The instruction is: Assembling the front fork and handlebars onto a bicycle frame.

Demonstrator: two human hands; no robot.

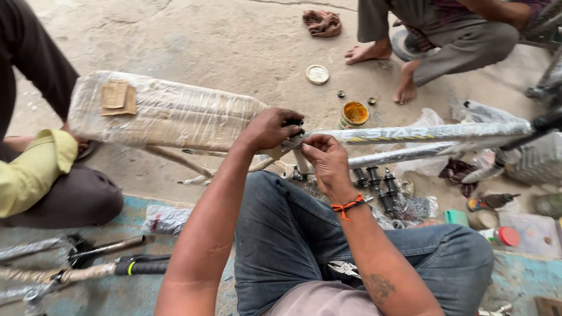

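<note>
Directly ahead of your knees, a bicycle frame (410, 134) wrapped in clear plastic runs across the view, its long tube lying left to right above the concrete floor (234, 41). Your left hand (270, 129) closes over the joint from above, fingers curled around a small black part (294, 123) at the tube's left end. Your right hand (328, 158) sits just beside and slightly below it, fingertips pinched on the same joint, though what they pinch is hidden. Both grips meet at one spot, and the tube stretches away to your right. Left of the joint, the wrapped cardboard-padded section (164, 111) extends the other way. An open tin of yellow grease (353, 113) stands just beyond the tube.
</note>
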